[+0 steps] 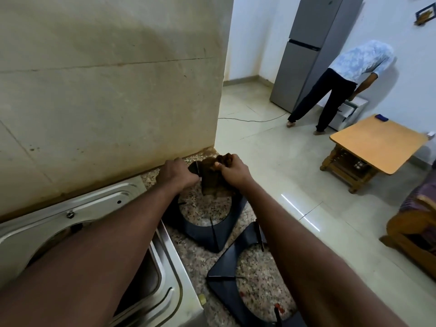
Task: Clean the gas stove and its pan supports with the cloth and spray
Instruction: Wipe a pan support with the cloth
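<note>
Steel gas stove (70,208) sits far left, no hand on it. L hand (177,173) curls its fingers round the far corner of the rear pan support (200,234), which looks tipped up. The brown cloth (211,180) is bunched on that corner, pinched tight by the R hand (233,171). Risks imo: cloth snags on an upright prong, or the L grip slips & the frame slams onto the granite counter (200,263). Front pan support (224,291) lies at the counter edge under the R forearm (one elbow nudge could send it to the floor). Spray not in view.

The bottom edge and right forearm (306,246) cut off the nearer pan support (223,291); the cloth (210,182) covers a corner of the farther pan support (200,233).
</note>
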